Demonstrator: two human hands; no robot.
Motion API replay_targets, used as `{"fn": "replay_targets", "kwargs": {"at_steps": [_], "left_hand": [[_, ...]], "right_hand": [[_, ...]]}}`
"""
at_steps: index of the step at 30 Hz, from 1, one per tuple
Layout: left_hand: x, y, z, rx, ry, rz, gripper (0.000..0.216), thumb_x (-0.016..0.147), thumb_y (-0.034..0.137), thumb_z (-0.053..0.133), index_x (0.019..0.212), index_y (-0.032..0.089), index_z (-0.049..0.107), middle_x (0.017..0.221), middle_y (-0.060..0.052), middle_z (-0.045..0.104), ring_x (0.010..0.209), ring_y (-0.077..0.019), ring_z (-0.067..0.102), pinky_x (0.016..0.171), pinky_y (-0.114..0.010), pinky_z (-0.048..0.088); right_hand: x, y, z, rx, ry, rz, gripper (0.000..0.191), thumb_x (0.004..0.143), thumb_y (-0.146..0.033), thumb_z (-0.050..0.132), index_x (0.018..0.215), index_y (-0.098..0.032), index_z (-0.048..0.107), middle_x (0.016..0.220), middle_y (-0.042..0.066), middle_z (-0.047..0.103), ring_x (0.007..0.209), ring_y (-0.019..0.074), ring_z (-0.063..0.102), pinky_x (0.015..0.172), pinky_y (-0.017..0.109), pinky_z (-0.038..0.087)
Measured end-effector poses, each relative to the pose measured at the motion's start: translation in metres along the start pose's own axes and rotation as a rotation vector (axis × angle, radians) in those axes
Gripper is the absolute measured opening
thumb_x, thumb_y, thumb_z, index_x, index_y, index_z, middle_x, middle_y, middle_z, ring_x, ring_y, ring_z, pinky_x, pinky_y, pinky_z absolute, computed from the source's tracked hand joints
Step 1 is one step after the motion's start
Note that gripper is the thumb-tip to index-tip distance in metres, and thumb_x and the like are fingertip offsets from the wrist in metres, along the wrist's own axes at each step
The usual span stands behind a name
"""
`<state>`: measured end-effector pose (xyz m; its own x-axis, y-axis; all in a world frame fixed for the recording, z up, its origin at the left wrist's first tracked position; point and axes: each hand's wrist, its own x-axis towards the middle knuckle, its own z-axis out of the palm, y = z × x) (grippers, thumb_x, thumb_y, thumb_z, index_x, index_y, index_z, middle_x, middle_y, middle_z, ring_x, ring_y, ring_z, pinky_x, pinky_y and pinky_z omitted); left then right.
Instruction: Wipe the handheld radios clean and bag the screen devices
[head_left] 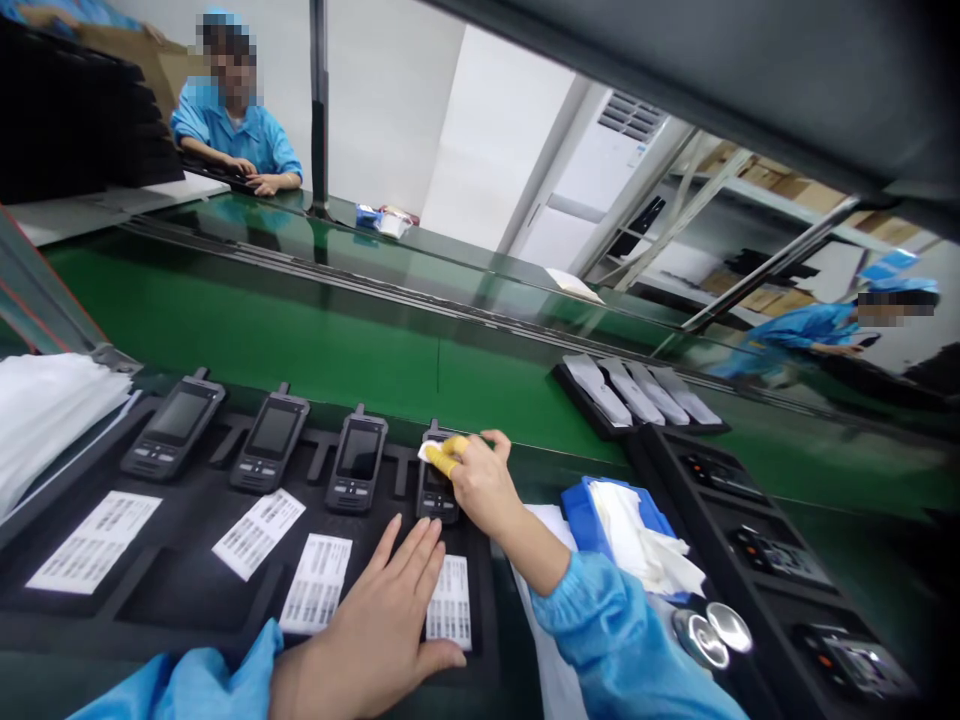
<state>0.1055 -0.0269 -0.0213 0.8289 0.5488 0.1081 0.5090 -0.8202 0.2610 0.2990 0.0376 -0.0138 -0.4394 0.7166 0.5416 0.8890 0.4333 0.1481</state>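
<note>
At the left, a stack of white sheets (56,415) lay beside a black tray (199,590). Along the tray's far side sat three handheld devices (271,440), antennas pointing away, with three printed label sheets (316,583) on the near side. Next came the left hand (379,615), released and flat with its fingers outstretched, fingertips at the near end of a fourth handheld (433,492) in the tray's far right part. A fourth label sheet (452,605) lay just right of that hand, partly covered by it. The right hand (484,480), yellow covers on its fingers, grasped a white wipe (429,451) at the fourth handheld's far end. Further right stood a blue box (579,515) of white tissues (637,535), with round metal tins (703,640) nearer, then a dark tray (654,462) bearing more devices (784,555).
</note>
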Motion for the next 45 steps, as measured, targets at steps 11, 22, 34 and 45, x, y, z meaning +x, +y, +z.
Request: {"fn": "replay_targets", "kwargs": {"at_steps": [11,22,34,45], "left_hand": [[0.003,0.000,0.002,0.036,0.004,0.019,0.076,0.085,0.064,0.040,0.135,0.006,0.044,0.144,-0.021,0.036,0.135,-0.0333,0.031,0.109,-0.055,0.023],[0.006,0.000,0.007,0.061,0.064,0.022,0.075,0.085,0.063,0.043,0.132,0.005,0.047,0.141,-0.022,0.040,0.134,-0.0318,0.033,0.111,-0.052,0.017],[0.009,0.000,0.005,0.136,0.143,0.040,0.061,0.091,0.051,0.037,0.125,0.003,0.053,0.134,-0.022,0.049,0.129,-0.0320,0.042,0.109,-0.053,0.021],[-0.001,-0.003,0.005,0.249,0.215,0.099,0.045,0.094,0.038,0.038,0.111,0.005,0.064,0.125,-0.020,0.059,0.117,-0.0325,0.054,0.101,-0.051,0.037]], "right_hand": [[0.011,0.013,0.000,-0.030,-0.102,0.126,0.029,0.089,-0.013,0.047,0.098,-0.031,0.068,0.095,0.002,0.064,0.086,0.0161,0.049,0.092,0.043,0.017],[-0.042,-0.020,-0.023,0.080,-0.209,0.138,0.035,0.087,-0.011,0.046,0.104,-0.033,0.067,0.094,-0.001,0.066,0.084,0.0145,0.049,0.089,0.039,0.018],[-0.028,-0.029,-0.015,0.075,-0.363,0.222,0.032,0.090,-0.016,0.046,0.108,-0.034,0.064,0.106,-0.001,0.062,0.093,0.0165,0.047,0.091,0.040,0.016],[-0.031,-0.006,-0.016,0.017,-0.317,0.402,0.044,0.089,-0.008,0.039,0.119,-0.033,0.059,0.112,0.003,0.060,0.099,0.0187,0.047,0.090,0.043,0.016]]}}
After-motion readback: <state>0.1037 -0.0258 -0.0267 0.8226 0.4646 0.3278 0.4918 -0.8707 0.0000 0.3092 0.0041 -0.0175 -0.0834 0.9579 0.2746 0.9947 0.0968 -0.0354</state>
